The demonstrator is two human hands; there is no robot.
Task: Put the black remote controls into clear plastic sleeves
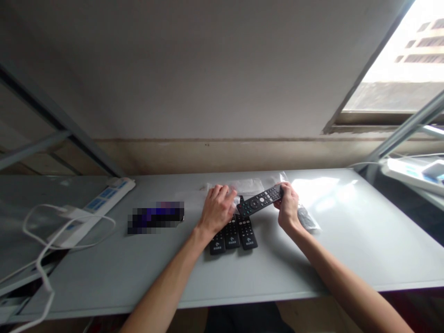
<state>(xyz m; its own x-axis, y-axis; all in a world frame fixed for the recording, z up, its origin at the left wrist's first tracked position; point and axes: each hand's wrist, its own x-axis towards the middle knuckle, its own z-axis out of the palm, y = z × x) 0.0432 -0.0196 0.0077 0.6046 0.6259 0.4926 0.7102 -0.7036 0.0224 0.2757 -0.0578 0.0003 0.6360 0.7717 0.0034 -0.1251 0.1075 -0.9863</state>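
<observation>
Right hand (288, 202) pinches a remote (261, 200) in its fingers near three lying remotes (232, 237); left hand (218, 209) curls its fingers by clear plastic (237, 202), grip unclear; desk (364, 240) stretches toward its near edge

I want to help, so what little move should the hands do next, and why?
Perhaps the right hand could lower its held remote onto the table beside the three remotes. Those already lie side by side, and the held one is raised, slanting, with one end near their far ends.
</observation>
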